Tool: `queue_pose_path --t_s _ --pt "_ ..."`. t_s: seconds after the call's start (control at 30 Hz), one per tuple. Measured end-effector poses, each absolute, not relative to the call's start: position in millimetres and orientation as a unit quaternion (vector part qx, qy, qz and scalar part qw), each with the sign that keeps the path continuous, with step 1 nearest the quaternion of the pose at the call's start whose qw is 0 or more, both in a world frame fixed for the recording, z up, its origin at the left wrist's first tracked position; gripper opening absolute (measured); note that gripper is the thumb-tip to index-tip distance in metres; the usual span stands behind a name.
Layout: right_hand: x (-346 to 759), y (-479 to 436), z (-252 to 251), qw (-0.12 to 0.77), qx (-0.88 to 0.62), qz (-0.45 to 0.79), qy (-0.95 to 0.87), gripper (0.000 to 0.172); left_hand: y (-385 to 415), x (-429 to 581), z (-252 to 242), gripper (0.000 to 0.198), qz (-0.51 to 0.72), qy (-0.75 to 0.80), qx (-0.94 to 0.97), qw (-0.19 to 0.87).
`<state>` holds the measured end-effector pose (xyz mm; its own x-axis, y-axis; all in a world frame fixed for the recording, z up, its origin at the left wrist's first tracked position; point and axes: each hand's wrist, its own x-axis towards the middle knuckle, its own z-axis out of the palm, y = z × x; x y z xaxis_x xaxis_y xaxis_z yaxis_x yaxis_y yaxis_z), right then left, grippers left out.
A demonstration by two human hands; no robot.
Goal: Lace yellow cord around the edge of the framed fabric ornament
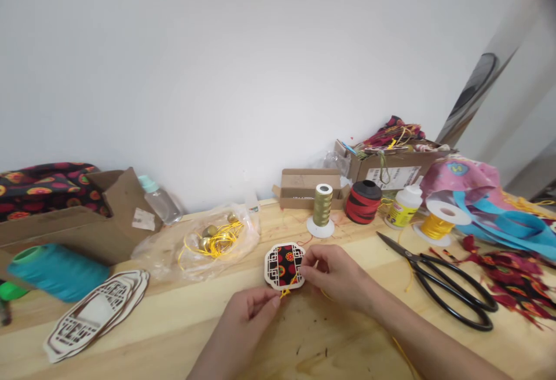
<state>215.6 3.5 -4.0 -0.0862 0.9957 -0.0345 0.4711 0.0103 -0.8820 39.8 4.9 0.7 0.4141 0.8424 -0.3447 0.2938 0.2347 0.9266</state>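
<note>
A small wooden lattice frame with red-and-black patterned cloth [284, 264] stands tilted on the wooden table [182, 322], held between both hands. My right hand [336, 276] pinches its right edge. My left hand [252, 310] is closed in a pinch on a yellow cord [285, 292] that hangs from the frame's lower edge. The cord runs under my right hand and trails along my right forearm.
Black scissors [447, 287] lie to the right. Behind stand a gold thread spool [322, 206], a red-black spool [364, 200], a glue bottle [405, 205] and a yellow spool [436, 222]. To the left are a bag of bells [208, 238], a teal spool [58, 273] and stacked lattice cutouts [93, 313].
</note>
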Motion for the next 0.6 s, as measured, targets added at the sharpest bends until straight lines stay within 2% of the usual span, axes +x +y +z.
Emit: queue_pose_path --t_s 0.33,0.47,0.6 --pt "201.8 6.4 -9.2 0.476 -0.436 0.622 -0.444 0.02 3.8 43.1 -2.5 0.028 0.238 0.516 0.535 0.625" --pt "202.0 4.6 -7.8 0.49 -0.383 0.7 -0.351 0.021 6.2 43.7 -5.7 0.021 0.248 0.516 0.555 0.603" --pt "202.6 3.3 -9.0 0.496 -0.359 0.714 -0.34 0.021 8.3 43.3 -2.8 0.025 0.226 0.544 0.554 0.588"
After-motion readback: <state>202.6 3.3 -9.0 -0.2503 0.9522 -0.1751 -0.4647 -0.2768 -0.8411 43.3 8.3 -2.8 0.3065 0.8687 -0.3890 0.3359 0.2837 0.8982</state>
